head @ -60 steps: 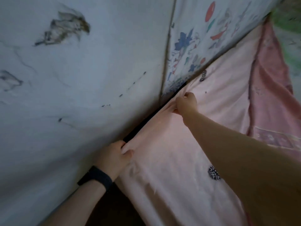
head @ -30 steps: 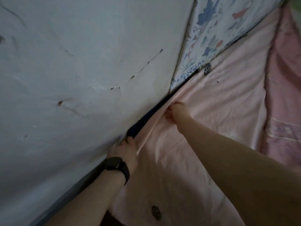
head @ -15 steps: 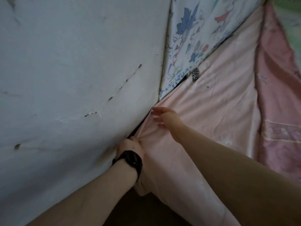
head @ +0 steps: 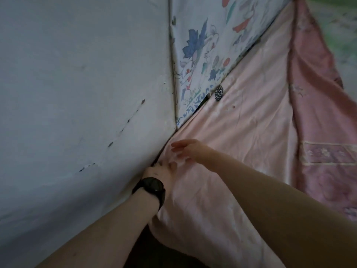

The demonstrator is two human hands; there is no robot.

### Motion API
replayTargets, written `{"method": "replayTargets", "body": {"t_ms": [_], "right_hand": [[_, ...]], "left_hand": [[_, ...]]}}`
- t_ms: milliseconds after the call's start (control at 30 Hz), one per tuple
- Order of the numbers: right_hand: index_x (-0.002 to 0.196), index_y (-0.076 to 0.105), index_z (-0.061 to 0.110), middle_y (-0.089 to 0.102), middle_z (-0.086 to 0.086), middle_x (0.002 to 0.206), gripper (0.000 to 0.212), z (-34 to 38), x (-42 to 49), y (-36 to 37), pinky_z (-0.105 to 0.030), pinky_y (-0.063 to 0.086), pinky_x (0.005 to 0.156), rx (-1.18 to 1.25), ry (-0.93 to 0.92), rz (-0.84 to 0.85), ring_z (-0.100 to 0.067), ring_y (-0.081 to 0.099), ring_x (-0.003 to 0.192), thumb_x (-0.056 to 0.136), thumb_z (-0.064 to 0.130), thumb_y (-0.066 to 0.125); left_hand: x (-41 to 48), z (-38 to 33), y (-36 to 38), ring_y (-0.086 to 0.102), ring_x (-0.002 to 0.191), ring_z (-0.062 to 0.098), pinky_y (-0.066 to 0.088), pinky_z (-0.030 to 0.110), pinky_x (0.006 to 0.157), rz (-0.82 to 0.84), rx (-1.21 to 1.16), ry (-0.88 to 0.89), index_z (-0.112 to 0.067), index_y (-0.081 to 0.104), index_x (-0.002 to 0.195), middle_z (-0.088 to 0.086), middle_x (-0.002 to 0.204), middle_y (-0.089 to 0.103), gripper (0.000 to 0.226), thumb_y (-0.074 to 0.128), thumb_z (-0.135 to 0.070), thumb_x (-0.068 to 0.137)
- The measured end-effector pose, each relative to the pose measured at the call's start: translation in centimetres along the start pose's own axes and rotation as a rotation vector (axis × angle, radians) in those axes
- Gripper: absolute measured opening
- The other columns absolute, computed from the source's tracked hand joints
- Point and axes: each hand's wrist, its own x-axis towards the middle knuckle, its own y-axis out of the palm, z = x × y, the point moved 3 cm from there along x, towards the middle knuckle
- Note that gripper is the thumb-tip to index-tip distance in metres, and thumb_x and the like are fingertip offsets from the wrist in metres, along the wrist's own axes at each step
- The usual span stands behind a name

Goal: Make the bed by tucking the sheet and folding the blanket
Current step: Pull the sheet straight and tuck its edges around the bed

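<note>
A pale pink sheet [head: 243,132] covers the mattress and runs up to the wall. My left hand [head: 160,172], with a black watch on its wrist, presses the sheet's edge down into the dark gap beside the wall. Part of that hand is hidden in the gap. My right hand [head: 190,150] lies just beyond it with fingers spread, touching the sheet near the same edge. A darker pink blanket [head: 320,117] with a patterned band lies bunched along the right side of the bed.
A grey-white wall [head: 77,93] with dark marks fills the left. A floral cloth [head: 210,45] hangs on the adjoining wall behind the bed's corner. A small black spotted patch [head: 219,93] sits on the sheet near that corner. Below the sheet's near edge it is dark.
My left hand slid forward along the wall and pushed the sheet's edge into the gap. My right hand let go of the sheet, opened its fingers and drew back toward the left hand.
</note>
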Motion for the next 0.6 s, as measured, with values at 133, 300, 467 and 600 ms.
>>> {"method": "replayTargets", "body": {"t_ms": [133, 300, 467, 600], "right_hand": [[0.125, 0.054, -0.011, 0.057, -0.02, 0.106, 0.035, -0.8, 1.0, 0.1, -0.011, 0.043, 0.043, 0.115, 0.027, -0.106, -0.008, 0.054, 0.055, 0.092, -0.014, 0.042], [0.077, 0.056, 0.003, 0.06, -0.022, 0.077, 0.024, -1.5, 2.2, 3.0, -0.049, 0.054, 0.072, 0.195, 0.174, -0.228, -0.028, 0.056, 0.061, 0.091, -0.003, 0.037], [0.099, 0.06, 0.007, 0.062, -0.014, 0.085, 0.026, -2.4, 0.5, 8.6, -0.034, 0.053, 0.065, -0.205, 0.159, 0.186, -0.023, 0.058, 0.064, 0.089, -0.006, 0.039], [0.094, 0.072, 0.007, 0.068, -0.009, 0.094, 0.043, -2.8, 0.7, 9.2, -0.033, 0.053, 0.076, -0.395, -0.045, 0.126, -0.025, 0.063, 0.084, 0.075, -0.013, 0.04]], "left_hand": [[-0.3, -0.1, 1.4, 0.03, 0.137, 0.034, 0.036, 0.044, 0.106, -0.116, 0.003, 0.083, -0.01, 0.02, 0.146, 0.014, 0.155, 0.016, 0.054, 0.006, -0.014, 0.094], [-3.7, 1.9, 4.4, 0.042, 0.128, 0.031, 0.045, 0.036, 0.093, -0.138, 0.223, 0.055, -0.008, 0.041, 0.14, 0.015, 0.148, 0.033, 0.052, 0.023, -0.007, 0.091], [-3.5, 0.7, 5.8, 0.052, 0.109, 0.038, 0.044, 0.03, 0.048, 0.301, 0.246, -0.162, -0.005, 0.023, 0.144, 0.019, 0.145, 0.03, 0.046, 0.023, -0.004, 0.098], [-4.1, 0.5, 6.8, 0.053, 0.067, 0.022, 0.038, 0.025, 0.051, 0.609, 0.33, -0.195, -0.004, 0.059, 0.099, 0.012, 0.083, 0.056, 0.017, 0.043, -0.009, 0.093]]}}
